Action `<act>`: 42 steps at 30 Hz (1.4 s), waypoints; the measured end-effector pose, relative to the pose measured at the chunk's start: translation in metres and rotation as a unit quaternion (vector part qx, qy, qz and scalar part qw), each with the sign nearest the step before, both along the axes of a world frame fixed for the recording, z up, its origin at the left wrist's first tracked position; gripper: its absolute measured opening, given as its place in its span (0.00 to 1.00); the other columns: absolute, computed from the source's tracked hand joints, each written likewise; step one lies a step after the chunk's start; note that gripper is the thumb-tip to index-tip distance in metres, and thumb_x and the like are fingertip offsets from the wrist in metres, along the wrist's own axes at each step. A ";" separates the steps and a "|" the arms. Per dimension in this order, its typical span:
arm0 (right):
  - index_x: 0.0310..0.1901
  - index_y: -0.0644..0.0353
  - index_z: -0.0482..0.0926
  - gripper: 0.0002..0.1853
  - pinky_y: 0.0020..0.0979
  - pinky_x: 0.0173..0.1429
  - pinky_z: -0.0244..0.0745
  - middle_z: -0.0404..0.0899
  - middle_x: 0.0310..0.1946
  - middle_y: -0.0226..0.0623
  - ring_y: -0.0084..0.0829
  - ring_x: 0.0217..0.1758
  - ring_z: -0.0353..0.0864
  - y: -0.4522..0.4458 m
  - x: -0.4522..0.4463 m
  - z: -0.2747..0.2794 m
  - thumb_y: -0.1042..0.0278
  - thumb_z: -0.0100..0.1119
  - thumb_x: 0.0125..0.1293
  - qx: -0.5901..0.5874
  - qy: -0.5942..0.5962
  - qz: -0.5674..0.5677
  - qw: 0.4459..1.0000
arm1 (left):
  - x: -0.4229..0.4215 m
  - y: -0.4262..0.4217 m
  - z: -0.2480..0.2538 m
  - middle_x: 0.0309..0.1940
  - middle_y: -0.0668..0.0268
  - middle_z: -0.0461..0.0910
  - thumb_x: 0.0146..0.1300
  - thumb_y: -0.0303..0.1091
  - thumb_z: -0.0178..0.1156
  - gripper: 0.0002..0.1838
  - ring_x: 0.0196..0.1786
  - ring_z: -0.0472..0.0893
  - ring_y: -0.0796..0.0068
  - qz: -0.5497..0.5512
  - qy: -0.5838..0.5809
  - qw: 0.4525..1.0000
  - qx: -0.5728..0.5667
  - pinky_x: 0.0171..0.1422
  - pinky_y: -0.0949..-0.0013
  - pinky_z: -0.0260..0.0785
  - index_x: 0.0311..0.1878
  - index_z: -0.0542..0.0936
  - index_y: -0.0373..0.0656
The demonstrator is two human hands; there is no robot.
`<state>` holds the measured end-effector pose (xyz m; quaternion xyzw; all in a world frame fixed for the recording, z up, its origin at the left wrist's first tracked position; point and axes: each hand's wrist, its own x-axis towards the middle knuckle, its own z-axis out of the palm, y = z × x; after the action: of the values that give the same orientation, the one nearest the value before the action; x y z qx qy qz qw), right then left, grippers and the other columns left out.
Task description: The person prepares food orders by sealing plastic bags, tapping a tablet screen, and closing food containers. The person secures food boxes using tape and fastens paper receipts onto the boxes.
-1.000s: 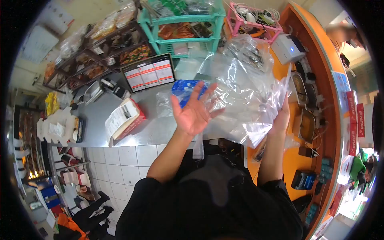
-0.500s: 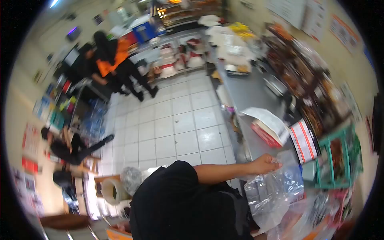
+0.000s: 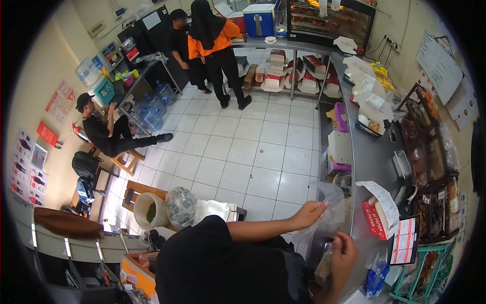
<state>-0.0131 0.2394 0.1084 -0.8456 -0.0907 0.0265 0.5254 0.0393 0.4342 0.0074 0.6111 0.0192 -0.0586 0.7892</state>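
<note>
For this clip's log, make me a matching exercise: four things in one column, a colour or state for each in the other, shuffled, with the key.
1. Clear plastic bag
2. Tablet
3. Cooler box
4. Tiered plastic rack

A. Blue body
B. Teal
C. Pinched in the left hand
D. Screen lit

Pairs: 1-C, 2-D, 3-A, 4-B

We count one bare left hand (image 3: 310, 215), one bare right hand (image 3: 345, 259) and one clear plastic bag (image 3: 331, 202). We also make out one tablet (image 3: 405, 240), two standing people (image 3: 203, 48), one seated person (image 3: 100, 126), one wooden stool (image 3: 126, 163), one blue cooler (image 3: 259, 21), one whiteboard (image 3: 439, 62) and one pale tub (image 3: 151, 209). Red boxes (image 3: 274, 81) under the far counter (image 3: 283, 44) overlap beyond our counting
</note>
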 end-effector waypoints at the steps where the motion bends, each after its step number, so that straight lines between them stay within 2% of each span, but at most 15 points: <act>1: 0.45 0.66 0.77 0.13 0.29 0.38 0.73 0.80 0.35 0.38 0.26 0.33 0.78 0.018 0.002 -0.004 0.63 0.62 0.69 0.017 0.027 -0.006 0.999 | -0.007 -0.004 -0.001 0.25 0.78 0.70 0.75 0.45 0.56 0.18 0.28 0.65 0.88 -0.012 -0.019 0.999 -0.041 0.31 0.78 0.59 0.30 0.73 0.45; 6: 0.38 0.64 0.75 0.11 0.23 0.29 0.66 0.76 0.25 0.28 0.18 0.24 0.71 0.059 0.011 -0.052 0.65 0.65 0.68 0.080 0.071 -0.005 0.994 | -0.025 0.014 0.001 0.36 0.73 0.78 0.72 0.39 0.61 0.07 0.38 0.74 0.85 -0.096 0.073 0.981 -0.154 0.43 0.75 0.68 0.42 0.78 0.46; 9: 0.36 0.63 0.76 0.10 0.23 0.28 0.61 0.71 0.21 0.23 0.15 0.23 0.66 0.065 0.009 -0.059 0.67 0.65 0.68 0.241 0.213 0.006 0.947 | -0.035 0.013 0.015 0.34 0.75 0.79 0.68 0.37 0.64 0.07 0.35 0.75 0.84 -0.045 0.141 0.965 -0.217 0.38 0.76 0.67 0.42 0.81 0.46; 14: 0.26 0.64 0.74 0.14 0.24 0.27 0.57 0.66 0.18 0.23 0.16 0.22 0.60 0.052 0.014 -0.064 0.68 0.61 0.70 0.098 0.045 0.064 0.992 | -0.029 0.054 0.027 0.30 0.73 0.78 0.65 0.34 0.66 0.06 0.32 0.75 0.83 -0.166 0.223 0.932 -0.234 0.36 0.75 0.66 0.40 0.82 0.45; 15: 0.25 0.64 0.73 0.16 0.25 0.27 0.57 0.65 0.18 0.24 0.16 0.22 0.60 0.040 0.014 -0.061 0.68 0.61 0.70 0.052 0.012 0.049 0.997 | -0.020 0.066 0.009 0.29 0.71 0.77 0.62 0.29 0.67 0.03 0.31 0.75 0.82 -0.163 0.161 0.967 -0.112 0.36 0.73 0.67 0.37 0.81 0.44; 21: 0.22 0.65 0.70 0.18 0.28 0.26 0.56 0.63 0.15 0.30 0.18 0.22 0.61 -0.033 0.008 -0.058 0.68 0.60 0.69 -0.040 -0.062 -0.051 0.996 | 0.007 0.188 0.007 0.20 0.75 0.63 0.57 0.21 0.61 0.18 0.23 0.67 0.81 0.099 0.149 0.975 -0.132 0.29 0.70 0.60 0.20 0.64 0.50; 22: 0.25 0.65 0.72 0.15 0.30 0.28 0.59 0.66 0.17 0.32 0.21 0.23 0.64 -0.039 0.011 -0.062 0.67 0.61 0.68 -0.070 -0.015 -0.027 0.997 | 0.009 0.200 0.005 0.19 0.76 0.65 0.57 0.22 0.61 0.18 0.23 0.68 0.82 0.085 0.150 0.979 -0.113 0.29 0.70 0.60 0.21 0.63 0.50; 24: 0.32 0.65 0.76 0.11 0.33 0.32 0.65 0.72 0.23 0.35 0.25 0.27 0.70 -0.045 0.017 -0.075 0.66 0.64 0.66 -0.127 0.078 0.020 0.989 | 0.012 0.193 0.001 0.18 0.73 0.66 0.59 0.30 0.67 0.20 0.22 0.68 0.78 0.096 0.152 0.974 0.136 0.26 0.65 0.60 0.22 0.63 0.48; 26: 0.50 0.65 0.76 0.19 0.40 0.47 0.73 0.78 0.38 0.42 0.35 0.43 0.78 -0.023 0.024 -0.082 0.66 0.68 0.61 -0.145 -0.054 0.013 0.988 | 0.020 0.169 -0.010 0.18 0.67 0.70 0.61 0.37 0.68 0.19 0.22 0.68 0.72 0.089 -0.078 0.929 0.349 0.28 0.63 0.62 0.25 0.68 0.42; 28: 0.60 0.63 0.71 0.29 0.45 0.58 0.70 0.77 0.49 0.46 0.45 0.56 0.75 0.029 0.034 -0.047 0.69 0.68 0.57 -0.191 -0.133 0.036 0.972 | 0.017 0.114 0.008 0.21 0.58 0.74 0.63 0.38 0.66 0.14 0.26 0.75 0.62 0.008 -0.198 0.919 0.341 0.32 0.57 0.66 0.33 0.72 0.39; 30: 0.62 0.62 0.71 0.30 0.48 0.59 0.70 0.78 0.51 0.51 0.52 0.58 0.75 0.073 0.044 -0.035 0.71 0.67 0.56 -0.205 -0.139 0.069 0.966 | 0.005 0.074 0.047 0.31 0.53 0.79 0.62 0.32 0.62 0.09 0.35 0.81 0.53 -0.195 -0.198 0.876 0.393 0.39 0.52 0.72 0.42 0.75 0.42; 34: 0.59 0.62 0.76 0.24 0.50 0.53 0.73 0.81 0.44 0.56 0.57 0.50 0.79 0.054 0.072 -0.104 0.75 0.60 0.58 -0.253 -0.091 0.016 0.963 | 0.022 0.104 -0.001 0.54 0.49 0.75 0.60 0.25 0.55 0.21 0.47 0.81 0.47 -0.098 -0.184 0.776 0.595 0.49 0.50 0.77 0.59 0.74 0.43; 37: 0.56 0.63 0.77 0.21 0.50 0.49 0.74 0.82 0.39 0.58 0.57 0.45 0.80 0.047 0.075 -0.108 0.76 0.56 0.59 -0.309 -0.041 0.000 0.950 | 0.025 0.162 -0.033 0.56 0.49 0.75 0.67 0.29 0.50 0.19 0.49 0.82 0.48 0.014 -0.032 0.714 0.699 0.52 0.51 0.78 0.61 0.73 0.41; 40: 0.53 0.64 0.77 0.17 0.47 0.48 0.76 0.82 0.39 0.53 0.50 0.44 0.82 0.031 0.099 -0.197 0.76 0.55 0.61 -0.334 -0.017 0.079 0.939 | 0.045 0.182 -0.072 0.57 0.46 0.76 0.72 0.33 0.48 0.18 0.52 0.82 0.46 -0.160 0.212 0.721 0.641 0.54 0.48 0.76 0.62 0.72 0.39; 42: 0.51 0.64 0.78 0.14 0.43 0.49 0.77 0.82 0.38 0.48 0.45 0.42 0.83 0.047 0.105 -0.157 0.76 0.52 0.65 -0.070 -0.060 -0.025 0.995 | 0.032 0.164 0.031 0.59 0.43 0.75 0.73 0.33 0.45 0.20 0.57 0.79 0.45 -0.049 0.089 0.829 0.550 0.61 0.50 0.73 0.63 0.69 0.34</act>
<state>0.0923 0.2864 -0.0487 -0.8823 -0.0988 -0.0317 0.4591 0.0717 0.5987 0.0384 0.9365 0.0880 -0.1311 0.3132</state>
